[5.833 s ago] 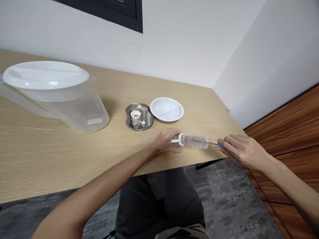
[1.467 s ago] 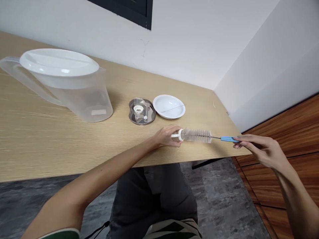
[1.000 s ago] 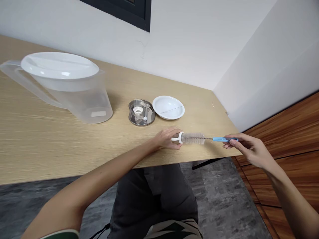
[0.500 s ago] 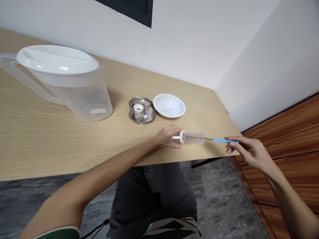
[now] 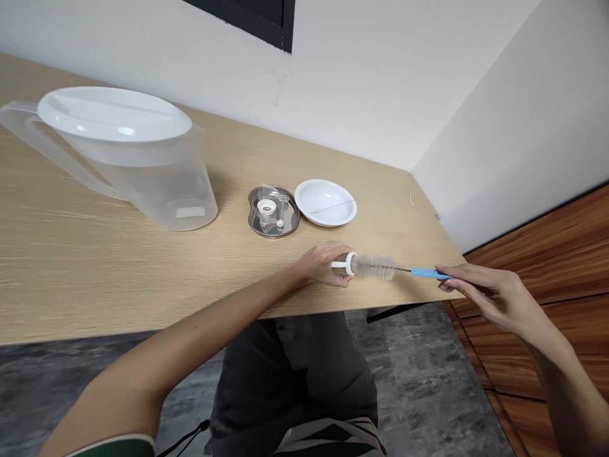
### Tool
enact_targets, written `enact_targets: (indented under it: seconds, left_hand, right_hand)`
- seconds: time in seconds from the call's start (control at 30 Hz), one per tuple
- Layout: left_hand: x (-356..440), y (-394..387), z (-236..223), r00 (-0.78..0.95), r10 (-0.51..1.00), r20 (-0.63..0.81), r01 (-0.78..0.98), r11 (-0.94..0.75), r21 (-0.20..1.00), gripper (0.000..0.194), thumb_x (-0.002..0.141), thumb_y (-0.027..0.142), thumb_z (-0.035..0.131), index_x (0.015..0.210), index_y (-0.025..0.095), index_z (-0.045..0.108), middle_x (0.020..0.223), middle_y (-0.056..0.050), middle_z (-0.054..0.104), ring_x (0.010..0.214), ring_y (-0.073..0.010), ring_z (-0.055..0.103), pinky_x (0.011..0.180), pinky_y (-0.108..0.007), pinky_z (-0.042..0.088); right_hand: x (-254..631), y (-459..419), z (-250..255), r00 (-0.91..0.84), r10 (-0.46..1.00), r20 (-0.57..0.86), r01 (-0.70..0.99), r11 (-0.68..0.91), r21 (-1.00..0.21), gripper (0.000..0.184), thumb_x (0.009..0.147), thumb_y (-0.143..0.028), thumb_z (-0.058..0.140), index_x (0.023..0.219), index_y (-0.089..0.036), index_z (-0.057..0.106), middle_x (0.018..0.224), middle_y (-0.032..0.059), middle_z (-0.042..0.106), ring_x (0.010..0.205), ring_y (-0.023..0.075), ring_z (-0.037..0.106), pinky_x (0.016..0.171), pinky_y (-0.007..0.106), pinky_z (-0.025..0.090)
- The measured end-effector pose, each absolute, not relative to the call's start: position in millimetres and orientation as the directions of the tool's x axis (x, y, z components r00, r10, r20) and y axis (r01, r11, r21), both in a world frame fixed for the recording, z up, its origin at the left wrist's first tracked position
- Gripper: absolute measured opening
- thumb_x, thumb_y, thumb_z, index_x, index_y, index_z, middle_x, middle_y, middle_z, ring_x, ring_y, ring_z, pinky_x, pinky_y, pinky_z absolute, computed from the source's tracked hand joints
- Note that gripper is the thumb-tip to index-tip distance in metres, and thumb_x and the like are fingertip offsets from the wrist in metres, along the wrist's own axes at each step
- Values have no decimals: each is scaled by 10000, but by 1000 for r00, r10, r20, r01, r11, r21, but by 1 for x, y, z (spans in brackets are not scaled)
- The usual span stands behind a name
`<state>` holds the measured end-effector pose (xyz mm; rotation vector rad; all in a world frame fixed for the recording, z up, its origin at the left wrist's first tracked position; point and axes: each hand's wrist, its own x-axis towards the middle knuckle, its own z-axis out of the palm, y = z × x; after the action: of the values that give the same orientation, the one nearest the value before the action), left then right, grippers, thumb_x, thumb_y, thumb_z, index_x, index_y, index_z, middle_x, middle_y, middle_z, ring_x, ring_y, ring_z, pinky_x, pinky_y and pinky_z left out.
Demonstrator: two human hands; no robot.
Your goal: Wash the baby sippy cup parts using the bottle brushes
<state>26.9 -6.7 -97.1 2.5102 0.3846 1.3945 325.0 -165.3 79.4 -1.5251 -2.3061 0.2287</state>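
Left hand (image 5: 318, 264): clenched around a small clear plastic tube with a white ring collar (image 5: 343, 266), fingers curled under it, over the front edge of the desk.

Right hand (image 5: 490, 295): pinching the blue handle of a bottle brush (image 5: 375, 267) between thumb and fingers, out past the desk's corner.

Brush: pale bristle head, thin twisted-wire stem, held level between both hands, with the bristles butted against the collared end of the tube; how far they reach inside cannot be told.

Desk: light oak-toned wooden desk (image 5: 95, 279) set against a white wall (image 5: 380, 82), with a dark window frame (image 5: 252, 16) above it and a brown wood-grain panel (image 5: 537, 266) at right.

Nearby: kidney-shaped stainless steel tray (image 5: 287, 227) holding clear plastic parts and a white ring piece (image 5: 267, 206); just beside it, a shallow round white dish (image 5: 325, 203), a thin dark line across its bowl.

Far left: large clear plastic pitcher (image 5: 176, 197) with a white oval lid (image 5: 114, 114), standing upright, well apart from the hands.

Below: person's dark trousers (image 5: 290, 362) over a grey mottled floor (image 5: 428, 374).
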Motion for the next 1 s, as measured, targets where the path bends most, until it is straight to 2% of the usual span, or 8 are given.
enact_targets:
  seconds: [0.13,0.23,0.47,0.6,0.8,1.0]
  left_hand:
    - [26,-5,-97,523,360,772,102,-926,363,397,679,298,684,1045,163,609,887,-68,726,787,-199,688,674,-288,521]
    - [26,-5,-97,516,380,768,103,-917,384,387,683,295,687,1040,164,611,871,-60,718,774,-192,680,666,-281,512]
    - [26,-6,-94,504,406,762,101,-904,414,370,683,293,691,1023,171,610,840,-45,703,739,-181,658,651,-280,500]
    - [26,-6,-95,513,426,745,108,-893,437,369,688,305,694,1022,170,615,838,-47,701,738,-179,656,646,-278,501]
    - [26,-5,-95,508,430,746,108,-891,441,375,689,312,699,1025,164,622,849,-50,700,746,-181,655,641,-281,507]
    - [26,-4,-95,496,414,763,95,-900,426,378,694,309,690,1034,163,610,865,-53,698,756,-180,658,640,-277,503]
  right_hand:
    - [328,-169,81,-465,831,305,826,531,-188,434,902,-156,614,1309,-304,632,1159,12,737,1011,199,723,912,313,602]
    - [332,-174,82,-499,806,320,821,557,-124,513,891,-137,623,1364,-329,582,1238,-7,701,1055,221,711,963,357,600]
    - [338,-186,82,-448,843,298,857,499,-124,552,902,-175,612,1403,-391,525,1288,-32,664,1067,280,706,991,499,590]
    - [337,-189,80,-451,837,311,851,508,-133,553,900,-163,608,1397,-393,532,1284,-36,666,1075,280,702,987,500,594]
    - [343,-195,78,-468,830,305,855,512,-83,583,894,-124,598,1420,-364,516,1316,-26,647,1110,264,684,1052,478,550]
    - [344,-201,75,-426,840,337,877,475,-76,528,912,-154,582,1395,-363,548,1303,-32,652,1090,256,688,1068,461,532]
